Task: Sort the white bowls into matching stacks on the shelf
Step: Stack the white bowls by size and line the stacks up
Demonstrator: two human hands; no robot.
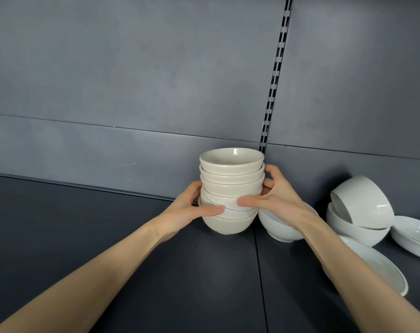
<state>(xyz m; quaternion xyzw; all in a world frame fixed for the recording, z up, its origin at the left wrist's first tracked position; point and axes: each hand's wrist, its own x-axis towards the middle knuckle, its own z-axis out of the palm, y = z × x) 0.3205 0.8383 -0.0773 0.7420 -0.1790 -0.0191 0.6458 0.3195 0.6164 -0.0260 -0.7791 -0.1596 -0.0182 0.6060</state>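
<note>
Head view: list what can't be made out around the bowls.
- Stack: bowl count unclear; left hand and right hand cover its middle rims.
- Bowl beside it: rim hidden behind the right hand.
- Dish, far right: cut by the frame edge.
- Plate: near side behind the right arm.

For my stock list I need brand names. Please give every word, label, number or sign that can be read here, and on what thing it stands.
None: no text can be read anywhere in this view.
The stack of cream bowls, gripped by the left hand and the right hand, is plain.
The white bowls at the right are plain.
The grey back panel bears only faint scratches, no letters.
</note>
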